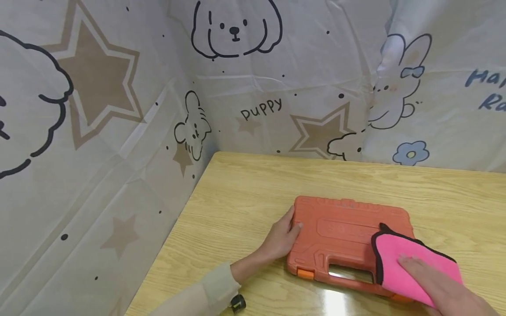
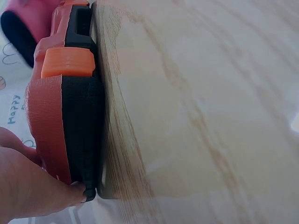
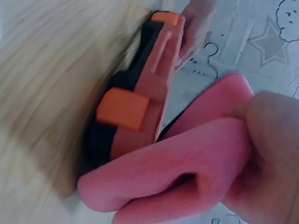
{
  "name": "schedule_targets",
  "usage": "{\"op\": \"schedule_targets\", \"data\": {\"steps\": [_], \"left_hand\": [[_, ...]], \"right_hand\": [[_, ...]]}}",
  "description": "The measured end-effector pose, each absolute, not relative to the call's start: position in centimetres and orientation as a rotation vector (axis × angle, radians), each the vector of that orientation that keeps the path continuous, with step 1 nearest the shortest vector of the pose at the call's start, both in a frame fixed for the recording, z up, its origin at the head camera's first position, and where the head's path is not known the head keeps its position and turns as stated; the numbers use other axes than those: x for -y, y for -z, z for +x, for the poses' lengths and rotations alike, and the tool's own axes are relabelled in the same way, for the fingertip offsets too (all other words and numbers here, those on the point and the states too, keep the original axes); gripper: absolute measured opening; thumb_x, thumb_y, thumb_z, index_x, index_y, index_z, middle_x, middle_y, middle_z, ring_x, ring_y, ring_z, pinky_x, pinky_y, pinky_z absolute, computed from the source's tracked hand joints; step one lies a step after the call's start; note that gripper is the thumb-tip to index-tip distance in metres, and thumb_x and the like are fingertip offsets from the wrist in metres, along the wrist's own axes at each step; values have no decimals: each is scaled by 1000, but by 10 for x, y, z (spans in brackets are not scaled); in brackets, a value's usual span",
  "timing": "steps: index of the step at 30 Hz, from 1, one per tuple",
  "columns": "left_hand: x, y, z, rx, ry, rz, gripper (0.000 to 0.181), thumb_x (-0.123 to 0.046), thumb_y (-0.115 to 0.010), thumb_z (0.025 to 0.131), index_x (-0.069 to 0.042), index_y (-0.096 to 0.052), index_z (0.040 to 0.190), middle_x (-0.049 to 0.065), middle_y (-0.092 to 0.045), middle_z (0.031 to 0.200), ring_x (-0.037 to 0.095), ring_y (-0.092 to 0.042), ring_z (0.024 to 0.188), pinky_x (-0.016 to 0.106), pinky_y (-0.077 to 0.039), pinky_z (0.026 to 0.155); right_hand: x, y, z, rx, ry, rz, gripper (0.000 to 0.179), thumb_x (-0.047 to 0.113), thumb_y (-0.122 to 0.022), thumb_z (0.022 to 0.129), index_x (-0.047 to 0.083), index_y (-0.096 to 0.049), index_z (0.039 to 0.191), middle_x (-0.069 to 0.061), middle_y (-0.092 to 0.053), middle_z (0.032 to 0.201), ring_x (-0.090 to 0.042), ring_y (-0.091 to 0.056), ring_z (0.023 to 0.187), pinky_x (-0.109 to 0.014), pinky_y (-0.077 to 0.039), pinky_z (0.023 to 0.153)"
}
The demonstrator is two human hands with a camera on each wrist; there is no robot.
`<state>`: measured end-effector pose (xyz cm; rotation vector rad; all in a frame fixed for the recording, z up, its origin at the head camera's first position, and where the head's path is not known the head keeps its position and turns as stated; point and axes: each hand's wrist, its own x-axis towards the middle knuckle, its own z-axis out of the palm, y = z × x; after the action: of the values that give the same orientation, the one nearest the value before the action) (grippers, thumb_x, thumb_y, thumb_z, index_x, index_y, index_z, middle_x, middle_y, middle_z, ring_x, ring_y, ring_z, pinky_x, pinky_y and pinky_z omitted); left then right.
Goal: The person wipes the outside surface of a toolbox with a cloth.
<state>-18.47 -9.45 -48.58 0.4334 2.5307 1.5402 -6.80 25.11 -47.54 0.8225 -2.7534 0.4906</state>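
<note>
A red plastic tool case (image 1: 344,228) lies flat on the wooden table, its handle side toward me. In the left wrist view its side (image 2: 49,126) shows a red upper half, a black lower half and an orange latch (image 2: 67,62). My left hand (image 1: 278,237) grips the case's left edge. On the right part of the lid is a folded pink cloth with black edging (image 1: 411,263), held by my right hand (image 1: 439,281). The right wrist view shows the cloth (image 3: 168,168) bunched in folds between thumb and fingers. It hides the case's front right corner from above.
Light wood table (image 1: 237,197) extends around the case. A cartoon-printed curtain (image 1: 253,83) hangs along the back and left edges. Beside my left sleeve, a small black round object (image 1: 238,303) is partly visible; its kind is unclear.
</note>
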Motion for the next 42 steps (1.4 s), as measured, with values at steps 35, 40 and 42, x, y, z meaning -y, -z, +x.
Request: {"op": "schedule_targets", "data": {"steps": [35,40,42], "left_hand": [[94,485,-184,-2525,-1559,462,55,-15,-45,107,-6,-26,158,12,-54,142,14,-56,120,34,-44,103],[94,485,-184,-2529,-1556,440,52,-20,-43,109,-8,-30,157,8,-63,128,7,-59,101,28,-47,95],[94,485,-185,-2539,-1547,433,53,-20,-45,108,-7,-30,157,6,-68,107,6,-60,90,28,-48,90]], "right_hand": [[-99,498,-90,2310,-110,1342,81,75,-38,93,15,-52,146,-3,-51,148,-24,-27,146,-45,-1,120],[-100,505,-90,2264,-41,1383,71,71,-36,96,19,-65,136,-1,-51,148,-26,-26,147,-51,-3,119],[-103,507,-91,2243,-33,1403,68,69,-36,97,19,-68,132,-1,-51,147,-28,-26,147,-52,-3,119]]}}
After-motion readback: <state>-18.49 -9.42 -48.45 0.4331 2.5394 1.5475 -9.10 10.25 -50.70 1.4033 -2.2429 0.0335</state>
